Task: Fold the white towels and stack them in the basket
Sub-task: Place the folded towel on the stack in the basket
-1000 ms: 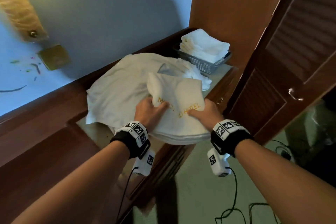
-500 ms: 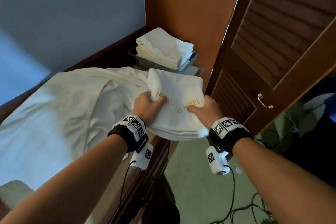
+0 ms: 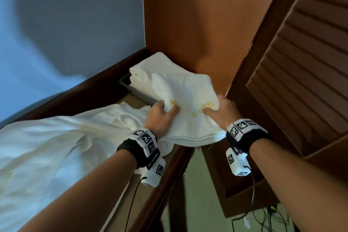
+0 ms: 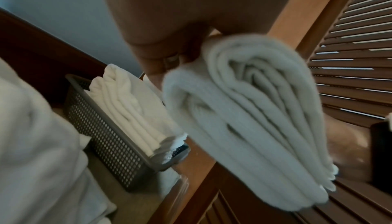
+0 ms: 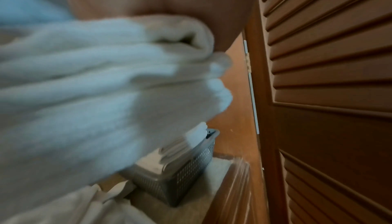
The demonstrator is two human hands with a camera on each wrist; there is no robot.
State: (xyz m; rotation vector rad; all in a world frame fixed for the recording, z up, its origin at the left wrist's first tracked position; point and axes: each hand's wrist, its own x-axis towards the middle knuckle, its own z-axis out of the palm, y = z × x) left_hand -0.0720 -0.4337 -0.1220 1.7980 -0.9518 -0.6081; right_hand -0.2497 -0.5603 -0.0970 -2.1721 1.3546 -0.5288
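A folded white towel with gold lettering hangs in the air between both hands. My left hand grips its left edge and my right hand grips its right edge, thumbs on top. The towel's layered end fills the left wrist view, and its folds fill the right wrist view. Just beyond it stands a grey perforated basket with a stack of folded white towels inside. The basket and its stack show in the left wrist view; the basket also shows below the towel in the right wrist view.
A large unfolded white towel lies crumpled on the wooden counter to the left. A wooden cabinet wall rises behind the basket. A louvred wooden door stands close on the right. Cables lie on the floor.
Both hands have carried the folded towel up off the counter and toward the basket. The towel's far edge now overlaps the stack in the basket.
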